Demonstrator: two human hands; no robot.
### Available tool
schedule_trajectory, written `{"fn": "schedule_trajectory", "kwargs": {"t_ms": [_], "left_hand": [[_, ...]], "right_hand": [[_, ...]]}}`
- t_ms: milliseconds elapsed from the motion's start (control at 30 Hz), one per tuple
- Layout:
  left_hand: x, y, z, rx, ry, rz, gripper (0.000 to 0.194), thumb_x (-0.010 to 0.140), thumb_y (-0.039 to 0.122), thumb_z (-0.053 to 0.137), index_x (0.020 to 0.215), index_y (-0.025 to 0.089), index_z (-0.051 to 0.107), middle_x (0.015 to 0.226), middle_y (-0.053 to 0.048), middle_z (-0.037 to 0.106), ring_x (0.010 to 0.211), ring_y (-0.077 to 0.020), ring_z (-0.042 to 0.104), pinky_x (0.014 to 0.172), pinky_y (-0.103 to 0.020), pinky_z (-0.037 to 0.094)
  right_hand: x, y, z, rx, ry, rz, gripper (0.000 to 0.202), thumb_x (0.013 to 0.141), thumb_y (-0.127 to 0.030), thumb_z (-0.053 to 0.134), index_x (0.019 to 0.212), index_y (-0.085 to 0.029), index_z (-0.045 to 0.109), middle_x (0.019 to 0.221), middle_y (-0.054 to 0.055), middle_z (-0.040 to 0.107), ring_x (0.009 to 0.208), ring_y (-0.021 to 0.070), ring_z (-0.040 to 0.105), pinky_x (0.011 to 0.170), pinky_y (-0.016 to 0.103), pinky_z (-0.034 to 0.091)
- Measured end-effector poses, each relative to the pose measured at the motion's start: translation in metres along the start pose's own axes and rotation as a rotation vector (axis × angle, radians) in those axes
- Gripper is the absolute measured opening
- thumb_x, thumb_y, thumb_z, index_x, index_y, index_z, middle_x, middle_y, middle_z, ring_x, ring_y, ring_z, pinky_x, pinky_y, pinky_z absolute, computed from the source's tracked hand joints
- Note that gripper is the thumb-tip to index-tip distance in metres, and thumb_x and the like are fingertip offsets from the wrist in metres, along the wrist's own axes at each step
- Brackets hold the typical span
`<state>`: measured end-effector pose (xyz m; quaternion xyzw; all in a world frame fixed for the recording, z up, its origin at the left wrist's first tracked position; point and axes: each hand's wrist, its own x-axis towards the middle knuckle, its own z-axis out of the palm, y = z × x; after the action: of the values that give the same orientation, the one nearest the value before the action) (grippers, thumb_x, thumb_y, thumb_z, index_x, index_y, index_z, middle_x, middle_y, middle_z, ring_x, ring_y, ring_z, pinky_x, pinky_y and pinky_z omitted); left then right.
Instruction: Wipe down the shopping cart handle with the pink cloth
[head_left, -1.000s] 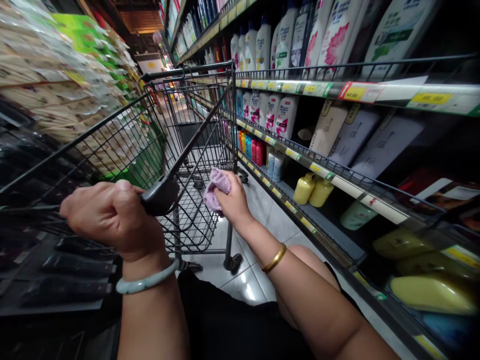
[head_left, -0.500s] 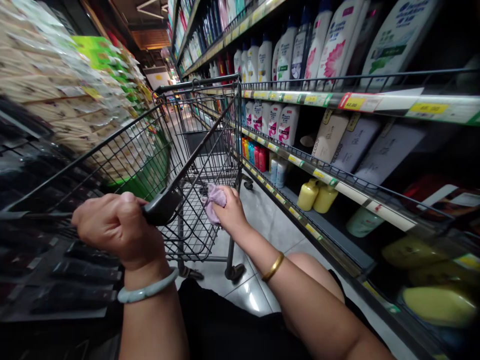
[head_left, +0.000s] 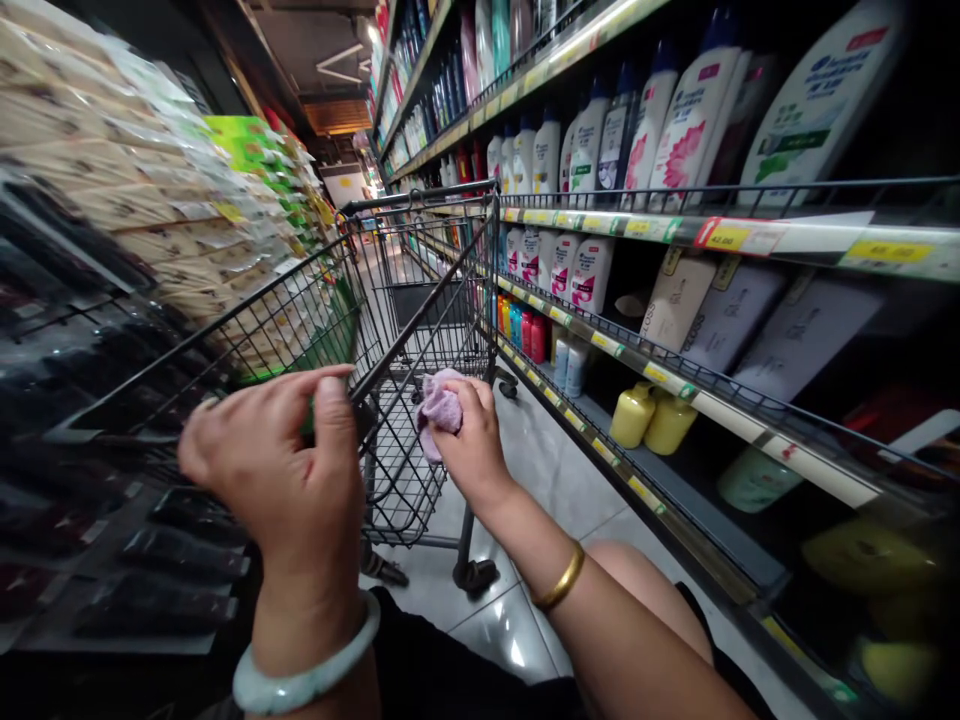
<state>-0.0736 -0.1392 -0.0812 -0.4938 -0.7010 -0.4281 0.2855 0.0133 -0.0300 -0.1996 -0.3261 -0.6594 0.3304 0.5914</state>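
Note:
My right hand (head_left: 476, 440) is closed round a crumpled light purple cloth (head_left: 439, 412) and holds it against the near right side of the black wire shopping cart (head_left: 420, 345). My left hand (head_left: 281, 450) is over the cart's corner near its handle. Its thumb points up, its fingers are stretched forward, and it hides the handle part behind it. I cannot tell whether the palm touches the bar. A pale green bangle (head_left: 307, 675) circles my left wrist, a gold bangle (head_left: 562, 578) my right forearm.
Shelves (head_left: 600, 330) with white shampoo bottles (head_left: 694, 115) and yellow bottles (head_left: 632, 415) line the right side. Stacked packs (head_left: 112, 200) rise at the left, above dark plastic-wrapped goods (head_left: 180, 570). A cart wheel (head_left: 476, 574) rests on the tiled floor (head_left: 517, 630).
My left hand has loosened from its fist round the handle, its fingers now straighter and its thumb lifted. My right hand still grips the cloth at the cart's side. The view has tilted slightly.

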Motion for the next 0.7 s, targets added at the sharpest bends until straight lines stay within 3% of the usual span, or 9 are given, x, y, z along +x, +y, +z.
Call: {"fn": "schedule_trajectory", "kwargs": {"t_ms": [100,167,267,367,467,567,700], "left_hand": [[0.001,0.013,0.001,0.216,-0.070,0.014,0.040,0.103,0.050,0.051,0.106,0.025,0.083,0.096,-0.010,0.081,0.097,-0.0304,0.070,0.108,-0.053,0.038],[0.001,0.015,0.002,0.274,-0.114,0.013,0.044,0.106,0.050,0.049,0.101,0.024,0.083,0.090,-0.010,0.080,0.089,-0.0291,0.070,0.098,-0.048,0.042],[0.002,0.012,0.003,0.305,-0.090,0.013,0.045,0.106,0.050,0.049,0.096,0.024,0.084,0.086,-0.010,0.081,0.084,-0.0298,0.070,0.083,-0.044,0.041],[0.003,0.009,0.001,0.331,-0.106,0.046,0.041,0.105,0.047,0.053,0.100,0.023,0.086,0.085,-0.010,0.081,0.082,-0.0302,0.072,0.079,-0.043,0.038],[0.006,0.005,-0.001,0.368,-0.132,0.069,0.042,0.104,0.046,0.054,0.095,0.023,0.087,0.081,-0.009,0.081,0.079,-0.0296,0.073,0.076,-0.042,0.035],[0.009,-0.002,0.000,0.386,-0.106,0.078,0.044,0.105,0.045,0.053,0.084,0.024,0.085,0.074,-0.007,0.078,0.075,-0.0277,0.072,0.073,-0.042,0.033],[0.010,-0.009,0.004,0.380,-0.032,0.100,0.045,0.104,0.044,0.054,0.075,0.024,0.082,0.067,-0.006,0.076,0.070,-0.0254,0.071,0.071,-0.041,0.031]], "right_hand": [[-0.002,-0.019,0.001,0.047,0.069,-0.240,0.042,0.086,-0.012,0.070,0.125,-0.027,0.068,0.139,0.011,0.056,0.135,0.0263,0.059,0.120,0.044,0.049],[-0.006,-0.021,0.003,0.056,0.048,-0.318,0.043,0.088,-0.011,0.069,0.127,-0.029,0.067,0.139,0.010,0.055,0.135,0.0255,0.060,0.119,0.044,0.050],[-0.013,-0.013,0.006,0.003,-0.038,-0.362,0.049,0.090,-0.019,0.071,0.137,-0.030,0.061,0.145,0.012,0.052,0.139,0.0276,0.057,0.121,0.048,0.050],[-0.021,-0.007,0.008,-0.101,-0.119,-0.377,0.067,0.091,-0.037,0.077,0.151,-0.028,0.049,0.156,0.016,0.044,0.146,0.0325,0.050,0.122,0.055,0.048],[-0.028,-0.007,0.009,-0.215,-0.177,-0.393,0.086,0.087,-0.045,0.082,0.159,-0.027,0.040,0.166,0.019,0.033,0.152,0.0383,0.043,0.122,0.062,0.047],[-0.030,-0.006,0.007,-0.239,-0.242,-0.412,0.088,0.084,-0.038,0.085,0.160,-0.028,0.042,0.167,0.019,0.034,0.151,0.0396,0.044,0.120,0.062,0.049],[-0.025,0.006,0.005,-0.166,-0.289,-0.380,0.073,0.084,-0.021,0.082,0.151,-0.034,0.055,0.156,0.013,0.052,0.146,0.0335,0.052,0.121,0.056,0.050]]}}
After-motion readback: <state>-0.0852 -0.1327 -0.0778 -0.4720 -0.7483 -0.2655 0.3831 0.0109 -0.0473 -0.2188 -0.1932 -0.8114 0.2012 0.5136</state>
